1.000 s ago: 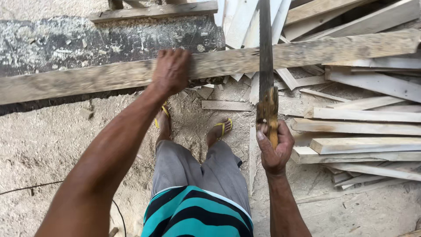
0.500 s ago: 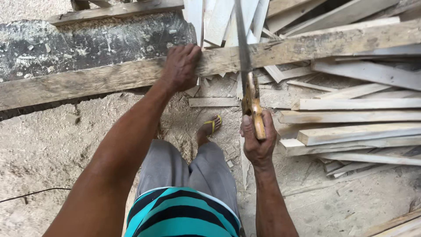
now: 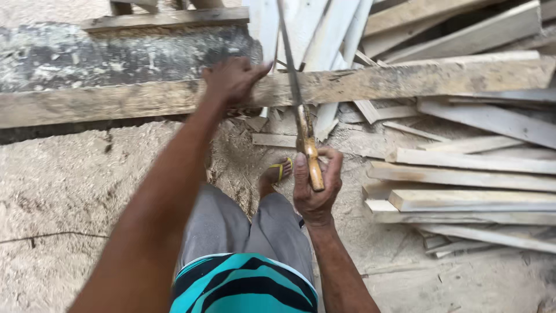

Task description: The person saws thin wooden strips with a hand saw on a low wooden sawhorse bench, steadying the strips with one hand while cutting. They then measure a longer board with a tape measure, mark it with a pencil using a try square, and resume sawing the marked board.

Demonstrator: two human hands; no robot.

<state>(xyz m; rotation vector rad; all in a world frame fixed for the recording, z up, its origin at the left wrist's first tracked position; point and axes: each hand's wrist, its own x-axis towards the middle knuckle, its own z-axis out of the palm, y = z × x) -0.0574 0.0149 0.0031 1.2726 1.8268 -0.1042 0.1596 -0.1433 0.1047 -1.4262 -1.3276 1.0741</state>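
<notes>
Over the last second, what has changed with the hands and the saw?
The right hand has drawn the handsaw back toward the body, so its wooden handle sits lower and the blade tilts slightly left across the long plank. Nothing was picked up or let go. The left hand stays pressed on the plank, and the pile of boards on the right lies as before.

Left of the long plank point(image 3: 405, 81), sawdust-covered ground point(image 3: 63, 185) lay open for a hand. Right of it, stacked boards point(image 3: 463, 200) blocked passage (leaning white slats point(image 3: 324, 35) crowded behind).
</notes>
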